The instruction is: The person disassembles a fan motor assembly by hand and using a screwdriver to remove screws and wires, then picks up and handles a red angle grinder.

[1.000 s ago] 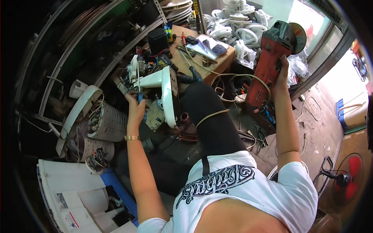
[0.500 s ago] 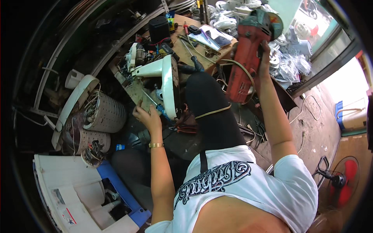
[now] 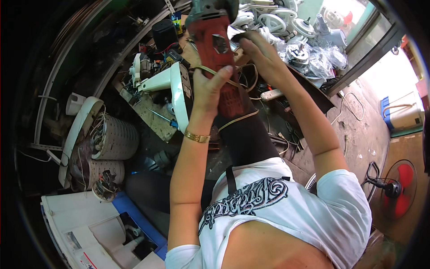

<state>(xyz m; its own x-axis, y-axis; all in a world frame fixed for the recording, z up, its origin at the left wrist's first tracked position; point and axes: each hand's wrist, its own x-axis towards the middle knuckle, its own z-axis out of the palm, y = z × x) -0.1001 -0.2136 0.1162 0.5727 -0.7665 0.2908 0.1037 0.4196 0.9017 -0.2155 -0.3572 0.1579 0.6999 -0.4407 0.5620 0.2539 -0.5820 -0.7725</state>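
Note:
A red angle grinder [image 3: 210, 36], its dark head at the top edge of the head view, stands over my black-clad knee, with a pale cord [image 3: 206, 68] across its body. My left hand [image 3: 210, 92] is closed round the lower body, thumb across the cord. My right hand [image 3: 264, 58] is beside the tool's right side, fingers curled at a dark part I cannot make out. Left of the knee, a white curved housing [image 3: 179, 98] rests near a screwdriver [image 3: 172, 122] on a cluttered board [image 3: 159, 132].
White plastic parts [image 3: 280, 20] pile behind a wooden bench at the back. Perforated drums [image 3: 116, 141] and a large white-and-blue casing [image 3: 78, 210] are at left. A fan with red blades [image 3: 403, 175], loose cables and a doorway [image 3: 403, 67] are at right.
My left hand has let go of the screwdriver and moved up-right onto the grinder. The grinder has moved left and up, and my right hand has shifted toward the middle with it.

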